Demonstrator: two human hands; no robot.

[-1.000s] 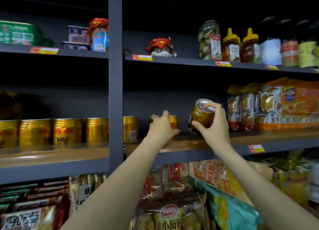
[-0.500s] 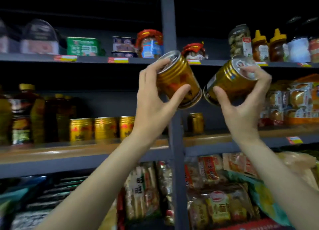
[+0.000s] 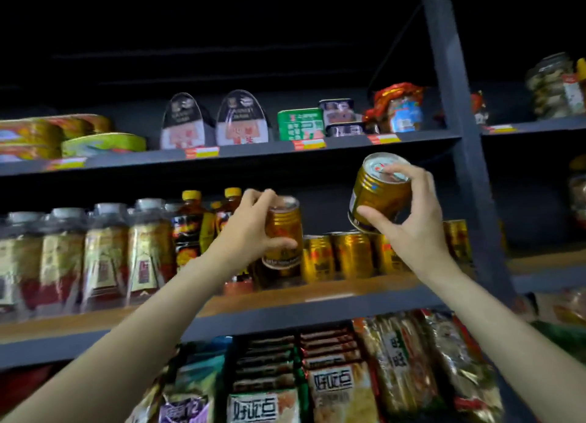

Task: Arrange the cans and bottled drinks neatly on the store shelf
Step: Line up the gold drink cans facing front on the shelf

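Both hands are raised in front of the middle shelf [image 3: 317,299], each wrapped round a gold can. The left hand [image 3: 250,232] grips an upright can [image 3: 283,232] from the side, thumb low on the front and fingers curled over the top rim; the can is held above the shelf board, just left of the standing row. The right hand [image 3: 409,222] holds a second can [image 3: 377,194] higher up and tilted, its silver lid turned toward the camera — fingertips on the lid, thumb on the lower wall. The two hands are well apart.

A row of gold cans [image 3: 345,254] stands on the wooden shelf board under and between the hands. Left of it stand dark bottles with yellow caps [image 3: 190,222], then clear-wrapped bottles with pale caps [image 3: 104,257]. The shelf above carries tins and packets; the shelf below — snack packets [image 3: 336,387]. A dark upright post [image 3: 456,137] rises on the right.
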